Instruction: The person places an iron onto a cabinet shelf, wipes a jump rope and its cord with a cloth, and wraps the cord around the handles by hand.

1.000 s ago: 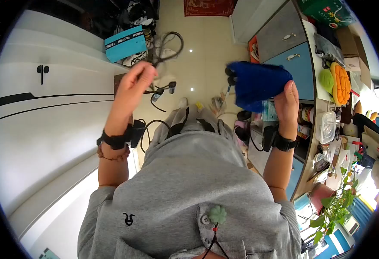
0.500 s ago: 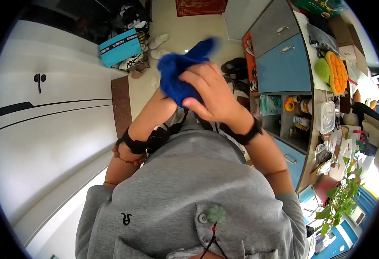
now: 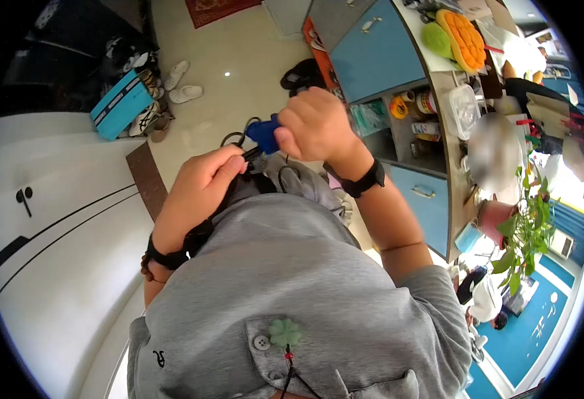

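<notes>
Blue cloth (image 3: 263,135) is being held bunched above the floor (image 3: 245,56), just beyond the grey shirt (image 3: 298,259), the fingers of the right hand (image 3: 317,126) clamping around it while those of the left hand (image 3: 205,176) are pinching a dark cord (image 3: 252,153) beside it.

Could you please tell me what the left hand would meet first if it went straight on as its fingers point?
Beyond the dark rod-like piece it seems to hold, the left hand would probably meet the blue cloth gripped in the right hand, though depth is unclear here.
</notes>
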`<state>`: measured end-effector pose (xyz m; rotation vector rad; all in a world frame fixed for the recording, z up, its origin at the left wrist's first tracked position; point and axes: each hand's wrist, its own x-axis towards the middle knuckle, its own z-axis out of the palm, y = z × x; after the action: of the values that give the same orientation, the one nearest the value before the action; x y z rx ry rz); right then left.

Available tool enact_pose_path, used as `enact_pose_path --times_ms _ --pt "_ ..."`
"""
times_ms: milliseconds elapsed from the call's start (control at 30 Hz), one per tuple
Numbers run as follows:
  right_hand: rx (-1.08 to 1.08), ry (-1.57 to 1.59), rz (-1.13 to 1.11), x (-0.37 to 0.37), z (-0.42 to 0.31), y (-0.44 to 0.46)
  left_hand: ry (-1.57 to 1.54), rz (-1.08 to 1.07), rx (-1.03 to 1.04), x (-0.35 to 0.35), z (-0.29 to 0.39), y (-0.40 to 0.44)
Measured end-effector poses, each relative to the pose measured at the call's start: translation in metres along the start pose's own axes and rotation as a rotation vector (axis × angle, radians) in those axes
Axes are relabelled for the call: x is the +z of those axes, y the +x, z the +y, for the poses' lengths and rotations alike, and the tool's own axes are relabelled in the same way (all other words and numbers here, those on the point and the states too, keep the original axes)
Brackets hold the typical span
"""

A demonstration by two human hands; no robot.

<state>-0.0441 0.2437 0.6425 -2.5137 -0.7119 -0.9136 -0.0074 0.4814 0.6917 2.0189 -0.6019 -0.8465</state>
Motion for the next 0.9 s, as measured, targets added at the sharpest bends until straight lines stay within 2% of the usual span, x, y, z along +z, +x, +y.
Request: enact_pose_path --times_ms 33,67,100,133,167,200,267,333,367,467,533,567,633,667,700,733,767,800,867,900 --pt "0.193 -0.125 -0.033 -0.006 0.012 -0.019 0.001 -0.026 -0.022 -0.003 -0.003 -0.002" --pt "0.386 -0.251 -0.063 -0.016 0.026 -0.043 -0.14 0.089 -0.017 -0.01 -0.033 -0.009" --pt "0.749 -0.214 0.062 -0.04 0.037 -0.065 -0.161 0.197 -0.073 -0.029 -0.043 -0.017" --pt "0.935 -0.279 0.194 -0.071 0.043 -0.084 -0.253 0.352 -0.104 -0.037 -0.039 -0.022" --pt "0.917 -0.338 0.303 -0.102 0.048 -0.095 -0.271 0.344 -0.067 -0.05 -0.057 -0.021" --pt "0.897 -0.396 0.412 -0.133 0.052 -0.106 -0.259 0.274 -0.052 -0.051 -0.045 -0.019" --pt "0.842 -1.103 -0.004 -0.204 0.073 -0.174 -0.253 0.172 -0.046 -0.046 -0.034 -0.015" --pt "0.854 -1.551 -0.386 -0.271 0.068 -0.18 -0.27 0.13 -0.046 -0.033 -0.04 -0.005" --pt "1.005 -1.103 -0.158 -0.294 0.05 -0.143 -0.292 0.17 -0.07 -0.028 -0.038 -0.002" --pt "1.167 -0.965 0.364 -0.335 0.064 -0.206 -0.366 0.265 -0.082 -0.017 -0.041 0.01" --pt "1.079 -1.121 0.175 -0.364 0.084 -0.269 -0.406 0.325 -0.096 -0.012 -0.037 0.014" --pt "0.991 -1.287 -0.051 -0.383 0.106 -0.326 -0.417 0.371 -0.107 -0.013 -0.035 0.013" --pt "1.186 -1.187 -0.098 -0.355 0.122 -0.342 -0.413 0.4 -0.15 -0.014 -0.047 0.013" --pt "1.464 -0.909 0.067 -0.341 0.119 -0.346 -0.421 0.415 -0.153 -0.014 -0.05 0.013" --pt "1.299 -0.694 0.12 -0.321 0.111 -0.346 -0.435 0.428 -0.152 -0.012 -0.052 0.014" --pt "1.492 -0.78 0.041 -0.315 0.118 -0.364 -0.468 0.457 -0.155 -0.009 -0.052 0.014" --pt "1.4 -0.994 -0.107 -0.323 0.142 -0.424 -0.504 0.479 -0.154 -0.005 -0.051 0.016" --pt "1.19 -1.122 -0.127 -0.31 0.132 -0.394 -0.508 0.502 -0.139 0.0 -0.05 0.017" --pt "0.959 -1.084 -0.099 -0.271 0.097 -0.29 -0.559 0.505 -0.109 0.009 -0.043 0.016" --pt "0.946 -0.93 -0.063 -0.258 0.088 -0.26 -0.586 0.495 -0.096 0.015 -0.04 0.016"
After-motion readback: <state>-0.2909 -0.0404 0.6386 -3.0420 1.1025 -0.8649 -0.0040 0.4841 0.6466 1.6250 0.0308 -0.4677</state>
